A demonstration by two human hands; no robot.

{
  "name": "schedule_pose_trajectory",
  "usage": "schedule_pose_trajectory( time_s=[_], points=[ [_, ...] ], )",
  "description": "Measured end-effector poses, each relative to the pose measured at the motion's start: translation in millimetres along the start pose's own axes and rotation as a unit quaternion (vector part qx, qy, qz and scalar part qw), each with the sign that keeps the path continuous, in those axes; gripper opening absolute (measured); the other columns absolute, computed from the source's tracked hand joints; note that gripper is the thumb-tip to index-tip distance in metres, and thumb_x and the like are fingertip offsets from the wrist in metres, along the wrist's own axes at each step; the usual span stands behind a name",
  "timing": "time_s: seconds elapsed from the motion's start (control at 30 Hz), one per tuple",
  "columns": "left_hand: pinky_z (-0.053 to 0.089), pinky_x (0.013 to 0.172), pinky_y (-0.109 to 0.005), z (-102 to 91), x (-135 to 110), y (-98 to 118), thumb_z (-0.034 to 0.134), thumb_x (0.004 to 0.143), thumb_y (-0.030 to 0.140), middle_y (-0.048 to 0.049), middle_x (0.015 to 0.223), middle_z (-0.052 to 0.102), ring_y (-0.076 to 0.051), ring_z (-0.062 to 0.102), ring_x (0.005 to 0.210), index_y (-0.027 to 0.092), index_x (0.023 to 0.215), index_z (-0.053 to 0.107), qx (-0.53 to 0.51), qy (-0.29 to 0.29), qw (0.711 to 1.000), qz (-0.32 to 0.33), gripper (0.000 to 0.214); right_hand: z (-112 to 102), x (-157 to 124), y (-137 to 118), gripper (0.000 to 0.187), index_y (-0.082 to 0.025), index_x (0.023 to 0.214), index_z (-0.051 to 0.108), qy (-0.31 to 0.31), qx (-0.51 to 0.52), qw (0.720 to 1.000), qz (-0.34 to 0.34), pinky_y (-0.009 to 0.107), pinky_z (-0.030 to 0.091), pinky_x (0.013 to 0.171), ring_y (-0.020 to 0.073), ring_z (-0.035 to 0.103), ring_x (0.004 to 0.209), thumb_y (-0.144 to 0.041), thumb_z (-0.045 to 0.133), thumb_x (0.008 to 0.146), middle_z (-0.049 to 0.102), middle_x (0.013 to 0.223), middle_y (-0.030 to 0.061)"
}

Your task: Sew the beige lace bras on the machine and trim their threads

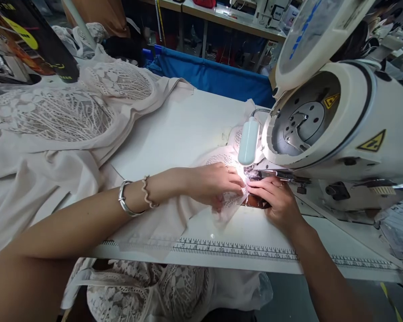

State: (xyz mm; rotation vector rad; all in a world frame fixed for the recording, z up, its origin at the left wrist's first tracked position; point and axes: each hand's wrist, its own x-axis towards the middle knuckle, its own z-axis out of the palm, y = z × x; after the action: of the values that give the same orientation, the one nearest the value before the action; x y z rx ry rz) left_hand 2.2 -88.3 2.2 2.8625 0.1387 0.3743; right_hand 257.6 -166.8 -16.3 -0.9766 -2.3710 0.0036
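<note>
Behind the work table [161, 129], a blue fabric bin [218, 76] hangs below a far bench [235, 20] that carries more equipment. White and flat, the table has a printed ruler strip [235, 249] along its near edge. On its right side stands a cream sewing machine [372, 105], its round housing open, a pale cover [310, 40] tipped up above it and a yellow warning label [371, 140] on its side. Beside the needle area, a small lamp [248, 142] throws bright light on a pale pink lace piece [220, 157], which lies on the table at the machine's working end. Both hands are at this piece, their fingertips close to each other. Palm down, the left hand [216, 182] rests on the lace with its fingers bent; whether it pinches the fabric I cannot tell. Fingers of the right hand [278, 203] reach to the lit edge from the other side, their grip also unclear. A silver bracelet [122, 199] and a wavy band [146, 191] circle the left wrist. Pale lace garments [63, 116] are heaped at the left, and another lace garment [147, 290] lies below the table's near edge.
</note>
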Motion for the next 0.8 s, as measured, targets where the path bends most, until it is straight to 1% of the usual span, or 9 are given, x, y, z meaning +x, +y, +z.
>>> schedule_pose_trajectory(
  time_s=[0.07, 0.17, 0.3, 0.4, 0.47, 0.53, 0.6, 0.67, 0.8],
  points=[
    [0.041, 0.073, -0.036, 3.9, 0, 3, 0.078, 0.082, 0.035, -0.0105, 0.125, 0.065, -0.025, 0.058, 0.103, 0.020, 0.127, 0.062, 0.052, -0.014, 0.999, 0.005, 0.051, 0, 2, -1, 0.035, -0.021, 0.112, 0.072, 0.007, 0.019, 1.000, 0.008, 0.044, 0.054, 0.085, 0.0278, 0.064, 0.099, -0.003, 0.045, 0.099, 0.070, 0.111, 0.0072],
    [0.034, 0.066, -0.035, 14.0, 4, 10, 0.068, 0.090, 0.037, -0.0116, 0.108, 0.065, -0.022, 0.055, 0.086, 0.015, 0.126, 0.063, 0.124, 0.027, 0.992, -0.022, 0.042, 1, 2, -1, 0.039, -0.020, 0.116, 0.070, 0.008, 0.035, 0.999, 0.020, 0.046, 0.054, 0.092, 0.0275, 0.063, 0.103, -0.002, 0.041, 0.099, 0.069, 0.114, 0.0075],
    [0.032, 0.066, -0.035, 20.0, 8, 15, 0.057, 0.097, 0.023, -0.0100, 0.100, 0.062, -0.020, 0.052, 0.081, 0.019, 0.138, 0.058, 0.158, 0.031, 0.987, -0.004, 0.042, 2, 0, 0, 0.035, -0.018, 0.117, 0.069, 0.007, 0.029, 0.999, 0.024, 0.047, 0.053, 0.095, 0.0281, 0.062, 0.106, -0.001, 0.043, 0.098, 0.068, 0.116, 0.0092],
    [0.035, 0.069, -0.035, 14.6, 8, 23, 0.057, 0.097, 0.017, -0.0099, 0.105, 0.064, -0.022, 0.056, 0.090, 0.024, 0.143, 0.055, 0.139, 0.021, 0.990, 0.015, 0.047, 2, -1, -1, 0.039, -0.017, 0.115, 0.069, 0.006, 0.018, 1.000, 0.025, 0.046, 0.053, 0.095, 0.0275, 0.061, 0.106, 0.002, 0.040, 0.095, 0.068, 0.116, 0.0085],
    [0.041, 0.074, -0.036, 7.9, 8, 33, 0.064, 0.095, 0.020, -0.0087, 0.104, 0.069, -0.022, 0.060, 0.096, 0.023, 0.127, 0.068, 0.064, 0.018, 0.997, 0.032, 0.033, 1, -1, -2, 0.044, -0.017, 0.115, 0.069, 0.004, 0.012, 1.000, 0.026, 0.045, 0.054, 0.093, 0.0269, 0.061, 0.106, 0.004, 0.038, 0.092, 0.068, 0.116, 0.0078],
    [0.047, 0.076, -0.035, 0.5, 8, 44, 0.069, 0.093, 0.025, -0.0045, 0.098, 0.074, -0.018, 0.064, 0.091, 0.023, 0.111, 0.075, -0.082, -0.011, 0.995, 0.051, 0.019, 0, -1, -2, 0.048, -0.018, 0.115, 0.070, 0.001, 0.012, 1.000, 0.028, 0.043, 0.056, 0.090, 0.0260, 0.061, 0.106, 0.006, 0.036, 0.090, 0.068, 0.117, 0.0073],
    [0.052, 0.070, -0.029, -5.5, 9, 53, 0.068, 0.094, 0.024, 0.0001, 0.091, 0.077, -0.012, 0.067, 0.077, 0.024, 0.107, 0.075, -0.250, -0.062, 0.965, 0.058, 0.015, 0, -1, -1, 0.051, -0.018, 0.116, 0.070, -0.005, 0.015, 0.999, 0.028, 0.042, 0.057, 0.088, 0.0255, 0.061, 0.106, 0.007, 0.036, 0.089, 0.068, 0.118, 0.0073],
    [0.052, 0.065, -0.025, -7.8, 11, 54, 0.062, 0.098, 0.021, -0.0002, 0.092, 0.077, -0.010, 0.067, 0.071, 0.021, 0.104, 0.074, -0.316, -0.055, 0.947, 0.029, 0.014, 1, -2, 0, 0.049, -0.018, 0.117, 0.071, -0.007, 0.016, 0.999, 0.027, 0.042, 0.058, 0.086, 0.0262, 0.062, 0.106, 0.005, 0.037, 0.090, 0.068, 0.118, 0.0080],
    [0.048, 0.078, -0.034, -0.8, 13, 31, 0.044, 0.101, 0.010, -0.0104, 0.102, 0.072, -0.018, 0.063, 0.087, 0.013, 0.106, 0.069, -0.076, 0.057, 0.995, -0.031, 0.025, 2, -3, 1, 0.044, -0.018, 0.113, 0.071, 0.005, -0.010, 1.000, 0.006, 0.041, 0.056, 0.087, 0.0263, 0.062, 0.104, 0.005, 0.039, 0.093, 0.068, 0.117, 0.0083]
  ],
)
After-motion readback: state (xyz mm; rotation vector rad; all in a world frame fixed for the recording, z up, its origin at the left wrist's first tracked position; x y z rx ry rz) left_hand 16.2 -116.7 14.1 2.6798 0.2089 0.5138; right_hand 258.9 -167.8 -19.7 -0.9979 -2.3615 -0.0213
